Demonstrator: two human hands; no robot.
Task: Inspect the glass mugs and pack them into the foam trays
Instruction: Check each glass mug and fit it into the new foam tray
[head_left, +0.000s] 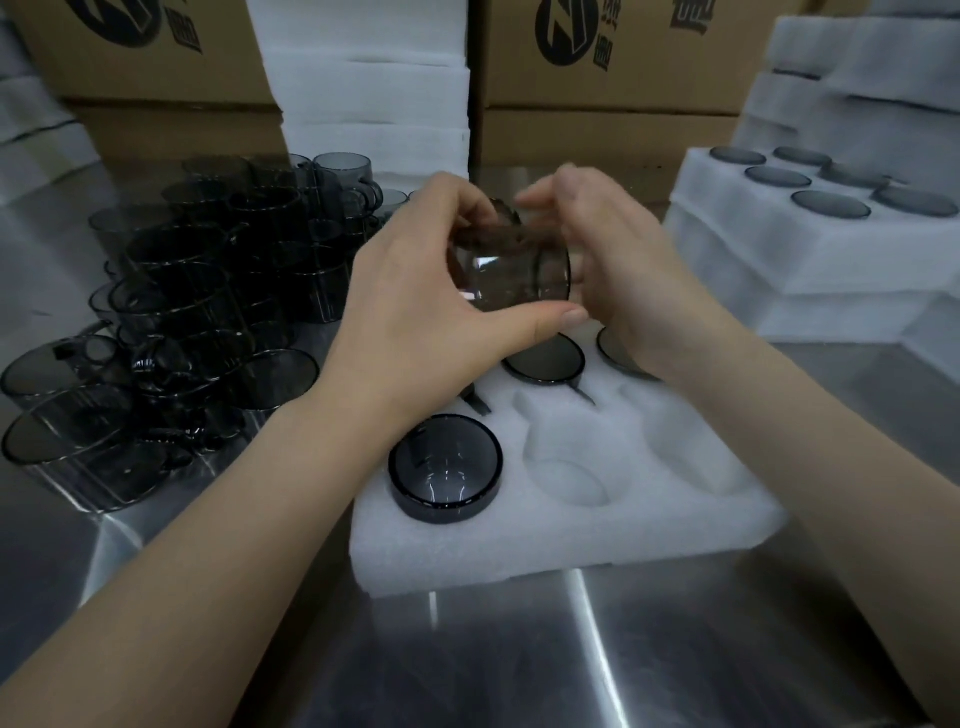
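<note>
Over foam tray (571, 545), L hand (415, 291) + R hand (623, 260) fingers (457, 200) grip glass mug (509, 275).

L cardboard box (156, 67), R cardboard box (649, 67), both at back w/ black logos, shiny steel tabletop (571, 654)

Held mug (511, 275): smoky grey glass, lying on its side in air above foam tray, gripped by left hand (415, 317) and right hand (628, 270).
Foam tray (571, 540): white, flat on worktop (519, 670). Near-left mug (445, 470) seated base-up in cavity; two more in far row.
Loose mugs (182, 312): stacked heap at left.
Filled tray (779, 249): far right, six mugs base-up.
</note>
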